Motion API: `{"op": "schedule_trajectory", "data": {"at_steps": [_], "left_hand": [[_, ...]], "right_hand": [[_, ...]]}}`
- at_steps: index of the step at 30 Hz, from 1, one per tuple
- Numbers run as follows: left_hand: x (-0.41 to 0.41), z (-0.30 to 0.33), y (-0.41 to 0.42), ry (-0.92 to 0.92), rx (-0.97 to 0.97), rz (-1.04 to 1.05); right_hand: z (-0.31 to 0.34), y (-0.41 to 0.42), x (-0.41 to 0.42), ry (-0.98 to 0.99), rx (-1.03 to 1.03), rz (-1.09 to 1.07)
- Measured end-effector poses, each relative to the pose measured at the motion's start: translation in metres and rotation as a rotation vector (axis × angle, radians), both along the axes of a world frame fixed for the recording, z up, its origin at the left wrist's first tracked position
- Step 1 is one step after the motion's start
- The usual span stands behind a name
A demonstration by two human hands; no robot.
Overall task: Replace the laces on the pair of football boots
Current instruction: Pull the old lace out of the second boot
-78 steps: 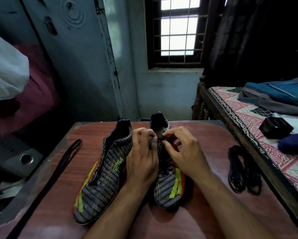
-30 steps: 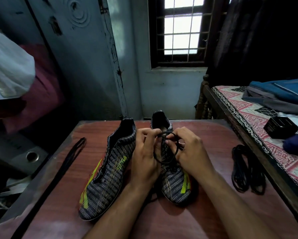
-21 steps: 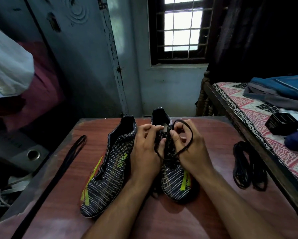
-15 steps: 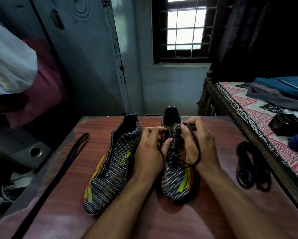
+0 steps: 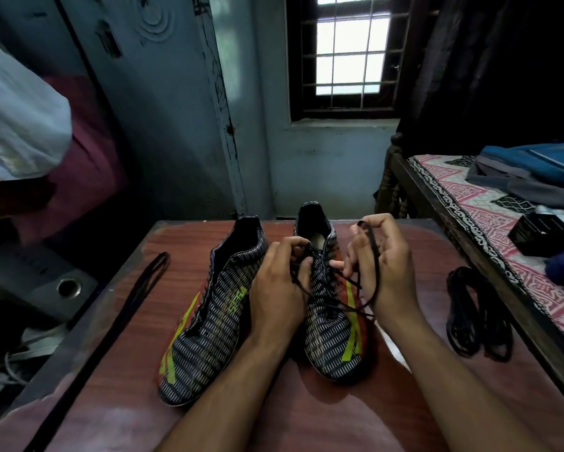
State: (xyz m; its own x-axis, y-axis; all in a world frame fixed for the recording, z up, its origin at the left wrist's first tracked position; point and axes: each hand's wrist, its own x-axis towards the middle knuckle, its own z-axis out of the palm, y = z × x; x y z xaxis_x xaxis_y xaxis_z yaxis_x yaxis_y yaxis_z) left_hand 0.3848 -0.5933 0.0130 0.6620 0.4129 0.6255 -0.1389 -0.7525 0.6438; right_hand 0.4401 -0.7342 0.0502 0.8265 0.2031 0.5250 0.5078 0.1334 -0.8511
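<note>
Two dark patterned football boots with yellow-green stripes stand side by side on the wooden table (image 5: 306, 425). The left boot (image 5: 208, 321) has no lace in it. The right boot (image 5: 331, 331) carries a black lace (image 5: 373, 269). My left hand (image 5: 279, 288) pinches the lace at the boot's upper eyelets. My right hand (image 5: 383, 272) holds a long loop of the same lace, pulled up and out to the right of the boot.
A loose flat black lace (image 5: 133, 305) lies along the table's left side. A bundle of black laces (image 5: 476, 311) sits near the right edge. A bed (image 5: 489, 223) with a patterned sheet, folded clothes and a small black box adjoins the table on the right.
My right hand has drawn the lace loop up and rightward, away from the boot's tongue. My left hand stays at the eyelets. The camera has shifted a little.
</note>
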Motion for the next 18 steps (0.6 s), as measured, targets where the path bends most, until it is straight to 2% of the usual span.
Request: {"op": "schedule_trajectory", "data": {"at_steps": [4, 6, 12, 16, 18], "left_hand": [[-0.007, 0.009, 0.002, -0.087, -0.039, 0.030], [-0.013, 0.019, 0.002, -0.159, -0.126, 0.037], [-0.018, 0.032, 0.000, -0.329, -0.325, -0.102], [-0.021, 0.034, -0.004, -0.369, -0.525, -0.135], [-0.026, 0.036, -0.007, -0.390, -0.546, -0.186]], "right_hand": [[0.005, 0.003, -0.003, 0.028, -0.029, 0.004], [0.007, 0.003, -0.004, 0.051, -0.039, 0.034], [0.012, 0.007, -0.011, 0.310, -0.012, 0.327], [0.014, -0.002, -0.007, 0.132, -0.214, 0.348], [0.017, -0.005, -0.007, 0.086, -0.282, 0.340]]}}
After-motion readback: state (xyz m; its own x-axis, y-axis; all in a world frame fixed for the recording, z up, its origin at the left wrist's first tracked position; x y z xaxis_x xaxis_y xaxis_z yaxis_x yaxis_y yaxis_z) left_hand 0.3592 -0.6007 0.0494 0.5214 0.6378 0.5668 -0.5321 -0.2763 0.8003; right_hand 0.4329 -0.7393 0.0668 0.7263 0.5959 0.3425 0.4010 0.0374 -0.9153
